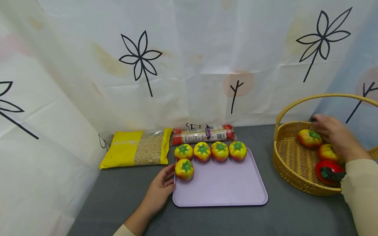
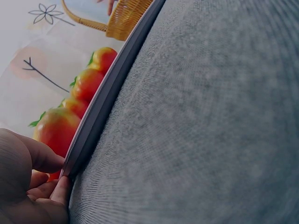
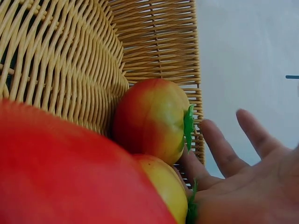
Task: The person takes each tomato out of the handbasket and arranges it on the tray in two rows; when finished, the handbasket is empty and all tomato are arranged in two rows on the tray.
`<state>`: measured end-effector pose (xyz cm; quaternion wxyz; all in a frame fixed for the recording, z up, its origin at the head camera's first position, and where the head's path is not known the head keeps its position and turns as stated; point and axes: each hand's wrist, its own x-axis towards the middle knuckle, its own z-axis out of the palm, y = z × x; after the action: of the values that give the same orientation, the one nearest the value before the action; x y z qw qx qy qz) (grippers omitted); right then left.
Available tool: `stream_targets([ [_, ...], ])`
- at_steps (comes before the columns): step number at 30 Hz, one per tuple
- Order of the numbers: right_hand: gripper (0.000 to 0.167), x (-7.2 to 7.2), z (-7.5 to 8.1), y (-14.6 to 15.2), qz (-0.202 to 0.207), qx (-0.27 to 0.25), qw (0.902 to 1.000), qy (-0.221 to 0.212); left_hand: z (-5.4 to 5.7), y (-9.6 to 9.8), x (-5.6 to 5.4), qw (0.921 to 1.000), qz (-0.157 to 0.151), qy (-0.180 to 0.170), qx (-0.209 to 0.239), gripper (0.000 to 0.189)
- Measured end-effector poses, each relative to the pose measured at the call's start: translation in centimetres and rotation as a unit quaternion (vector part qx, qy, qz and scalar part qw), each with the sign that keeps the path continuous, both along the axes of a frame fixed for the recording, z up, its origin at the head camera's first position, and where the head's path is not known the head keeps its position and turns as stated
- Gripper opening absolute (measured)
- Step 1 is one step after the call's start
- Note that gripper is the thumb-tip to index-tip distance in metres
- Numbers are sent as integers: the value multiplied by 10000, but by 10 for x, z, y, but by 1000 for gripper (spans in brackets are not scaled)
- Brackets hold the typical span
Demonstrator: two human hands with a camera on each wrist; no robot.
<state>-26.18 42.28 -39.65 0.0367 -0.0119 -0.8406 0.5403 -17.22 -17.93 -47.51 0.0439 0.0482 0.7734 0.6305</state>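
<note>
My left hand (image 1: 159,188) pinches the left rim of a lilac tray (image 1: 221,186), thumb and fingers at its edge in the left wrist view. On the tray, several yellow-red persimmons (image 1: 220,151) with green leafy tops line the far edge. One more persimmon (image 1: 184,169) sits in front of the row's left end, beside my left hand. At the right, my right hand (image 1: 339,136) reaches into a wicker basket (image 1: 290,160), fingers spread and holding nothing. Next to it lie two persimmons (image 3: 152,119) and a red fruit (image 3: 70,172), which looms blurred in the right wrist view.
A yellow bag of pale dry food (image 1: 136,147) lies left behind the tray. Behind the tray's far edge is a red-ended packet (image 1: 203,133). The basket's tall handle (image 1: 319,95) arches over it. A patterned cloth wall (image 1: 189,65) borders the grey table (image 1: 124,186).
</note>
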Motion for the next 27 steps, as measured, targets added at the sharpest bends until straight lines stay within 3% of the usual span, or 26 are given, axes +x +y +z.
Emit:
stream_targets([
  [2,38,0,3,1,198,312,9992,-182,0,0,0,10000,4,-10,-2,68],
  [6,79,-2,7,1,408,1220,9901,-567,0,-1,0,10000,-17,-1,-30,67],
  [8,87,-4,7,1,590,1553,9833,-746,0,-1,0,10000,-32,5,-34,68],
  [11,88,-6,5,1,913,1758,9755,-953,0,-1,0,10000,-36,-4,-26,68],
  [17,84,-9,-3,-2,1369,1670,9699,-1123,-1,-1,-1,10000,-40,-43,-2,67],
  [22,80,-11,-4,-4,1543,1783,9652,-1135,-1,-2,-1,10000,-78,-57,20,67],
  [27,78,-11,-2,-7,1464,1915,9651,-1020,-1,-2,-1,9999,-105,-90,55,67],
])
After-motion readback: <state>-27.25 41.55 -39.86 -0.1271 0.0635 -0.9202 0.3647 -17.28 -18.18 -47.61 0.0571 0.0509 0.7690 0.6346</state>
